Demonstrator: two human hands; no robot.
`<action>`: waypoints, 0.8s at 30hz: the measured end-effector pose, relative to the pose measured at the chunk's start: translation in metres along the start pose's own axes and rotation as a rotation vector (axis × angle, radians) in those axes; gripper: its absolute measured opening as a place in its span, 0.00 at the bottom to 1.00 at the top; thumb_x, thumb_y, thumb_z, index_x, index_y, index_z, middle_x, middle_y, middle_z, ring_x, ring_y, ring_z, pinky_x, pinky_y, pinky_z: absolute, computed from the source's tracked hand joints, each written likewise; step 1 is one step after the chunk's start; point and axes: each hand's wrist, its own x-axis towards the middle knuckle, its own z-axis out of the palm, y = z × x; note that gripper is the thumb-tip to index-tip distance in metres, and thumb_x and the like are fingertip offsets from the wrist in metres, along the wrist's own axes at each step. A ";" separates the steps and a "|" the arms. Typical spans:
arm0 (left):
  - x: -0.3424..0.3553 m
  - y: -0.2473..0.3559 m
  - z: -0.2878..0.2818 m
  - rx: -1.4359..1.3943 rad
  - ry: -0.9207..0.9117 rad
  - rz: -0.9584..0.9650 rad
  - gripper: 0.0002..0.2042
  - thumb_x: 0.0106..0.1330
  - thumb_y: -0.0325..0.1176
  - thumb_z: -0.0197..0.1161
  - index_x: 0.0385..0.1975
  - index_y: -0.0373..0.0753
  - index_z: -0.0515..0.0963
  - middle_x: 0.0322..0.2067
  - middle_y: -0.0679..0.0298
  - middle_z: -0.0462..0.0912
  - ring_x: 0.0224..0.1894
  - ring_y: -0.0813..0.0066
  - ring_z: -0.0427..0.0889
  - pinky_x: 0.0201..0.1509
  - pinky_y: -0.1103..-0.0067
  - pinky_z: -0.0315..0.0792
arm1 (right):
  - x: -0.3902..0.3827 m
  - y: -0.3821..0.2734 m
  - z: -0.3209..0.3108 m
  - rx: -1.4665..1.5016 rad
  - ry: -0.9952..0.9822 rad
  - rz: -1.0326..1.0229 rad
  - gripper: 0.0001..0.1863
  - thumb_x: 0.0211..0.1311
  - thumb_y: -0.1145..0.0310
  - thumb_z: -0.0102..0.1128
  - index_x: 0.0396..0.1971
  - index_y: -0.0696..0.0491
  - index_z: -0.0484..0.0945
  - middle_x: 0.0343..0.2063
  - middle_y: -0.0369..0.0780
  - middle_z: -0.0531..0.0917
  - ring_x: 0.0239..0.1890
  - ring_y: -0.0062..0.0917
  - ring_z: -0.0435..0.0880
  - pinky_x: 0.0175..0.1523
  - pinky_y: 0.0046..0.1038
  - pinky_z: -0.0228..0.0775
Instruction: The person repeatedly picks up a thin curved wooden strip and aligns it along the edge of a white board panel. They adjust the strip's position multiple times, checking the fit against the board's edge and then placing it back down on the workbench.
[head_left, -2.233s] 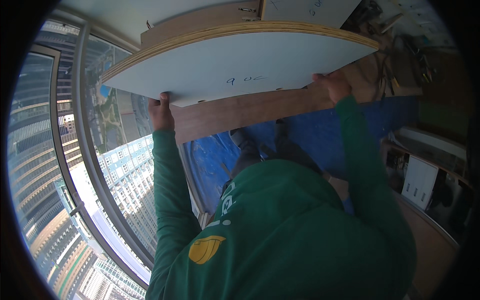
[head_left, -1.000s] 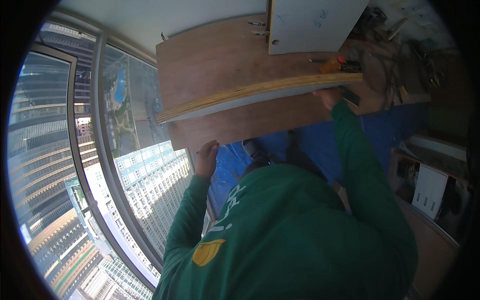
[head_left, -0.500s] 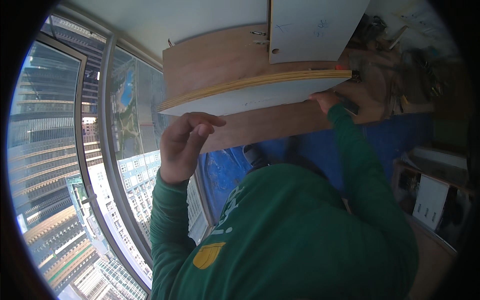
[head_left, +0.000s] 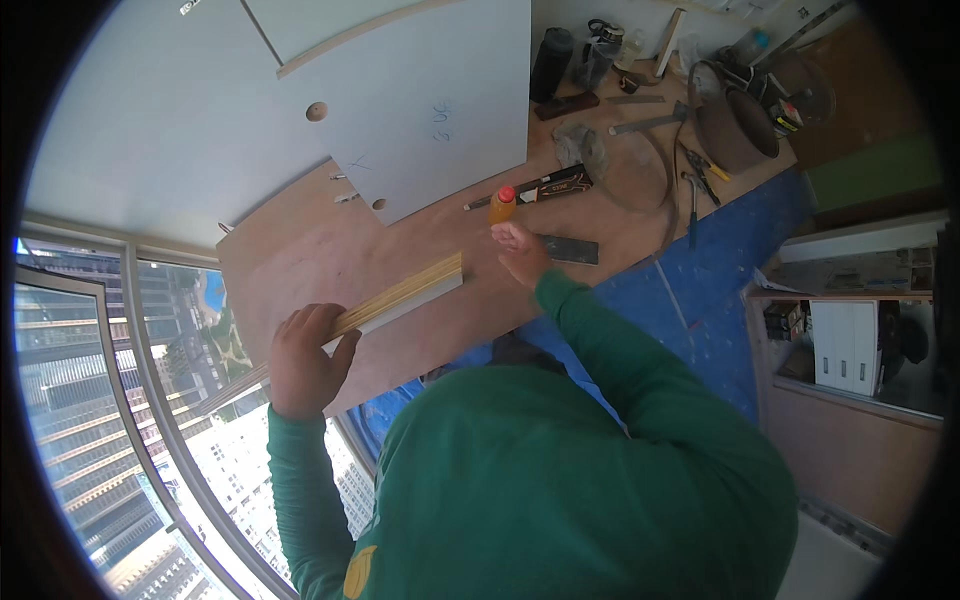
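- Broadly, the space is taken up by a brown wooden bench, its right end crowded with tools.
- Below, the floor is covered by a blue sheet.
- The bench's far side is blocked by a leaning white panel, marked in blue and pierced by round holes.
- A ply-edged board is held on edge over the bench, its white face turned toward the person; whether the bench is touched by it cannot be told.
- The right end is occupied by a round brown vessel, with a hammer laid near it.
- The board is clasped by the left hand, fingers bent over the edge, thumb against the white face.
- The right hand is half curled, apart from the board; whether the bottle is gripped cannot be told.
- Beside that hand, a dark flat block is seen.
- Just beyond its fingers, an orange bottle with a red cap is placed.
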 end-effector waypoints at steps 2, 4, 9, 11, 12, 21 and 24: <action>-0.010 0.004 0.006 -0.005 0.055 -0.022 0.15 0.55 0.28 0.76 0.42 0.34 0.83 0.36 0.53 0.86 0.40 0.54 0.87 0.48 0.66 0.79 | 0.022 0.025 -0.049 0.111 0.233 0.230 0.20 0.58 0.74 0.62 0.52 0.55 0.81 0.43 0.42 0.87 0.46 0.30 0.87 0.50 0.31 0.79; -0.023 0.008 0.007 -0.014 0.091 -0.092 0.14 0.55 0.27 0.77 0.41 0.33 0.83 0.36 0.53 0.86 0.39 0.55 0.87 0.45 0.68 0.80 | 0.048 0.048 -0.108 -0.256 0.484 0.116 0.17 0.60 0.68 0.64 0.49 0.54 0.82 0.38 0.42 0.89 0.42 0.36 0.88 0.49 0.36 0.79; -0.023 0.017 0.011 -0.028 0.119 -0.200 0.17 0.54 0.35 0.80 0.40 0.36 0.85 0.37 0.58 0.88 0.41 0.57 0.85 0.49 0.65 0.77 | 0.103 0.095 -0.218 -0.758 0.441 0.395 0.27 0.63 0.61 0.66 0.60 0.55 0.78 0.57 0.51 0.81 0.61 0.47 0.80 0.67 0.44 0.71; -0.031 0.025 0.009 -0.007 0.143 -0.222 0.17 0.54 0.37 0.80 0.40 0.36 0.85 0.37 0.59 0.88 0.42 0.57 0.85 0.50 0.65 0.77 | 0.119 0.090 -0.217 -0.858 0.226 0.537 0.30 0.63 0.59 0.66 0.64 0.53 0.76 0.62 0.51 0.79 0.65 0.47 0.77 0.70 0.42 0.70; -0.033 0.026 0.010 0.026 0.150 -0.213 0.18 0.54 0.37 0.81 0.41 0.36 0.85 0.37 0.59 0.88 0.42 0.57 0.85 0.50 0.65 0.77 | 0.121 0.101 -0.224 -0.877 0.142 0.548 0.31 0.64 0.59 0.66 0.66 0.53 0.74 0.64 0.51 0.78 0.66 0.47 0.76 0.71 0.41 0.69; -0.025 0.023 0.019 0.071 0.231 -0.189 0.20 0.52 0.39 0.82 0.42 0.38 0.86 0.40 0.60 0.89 0.46 0.57 0.86 0.55 0.65 0.76 | 0.136 0.160 -0.261 -0.856 -0.015 0.549 0.38 0.58 0.58 0.68 0.69 0.57 0.72 0.64 0.53 0.78 0.66 0.45 0.78 0.70 0.37 0.69; -0.027 0.020 0.020 0.090 0.242 -0.182 0.20 0.52 0.39 0.82 0.42 0.39 0.86 0.40 0.60 0.89 0.46 0.58 0.86 0.56 0.65 0.76 | 0.132 0.136 -0.280 -0.950 0.012 0.341 0.32 0.67 0.61 0.60 0.69 0.58 0.71 0.58 0.53 0.82 0.58 0.41 0.83 0.63 0.38 0.75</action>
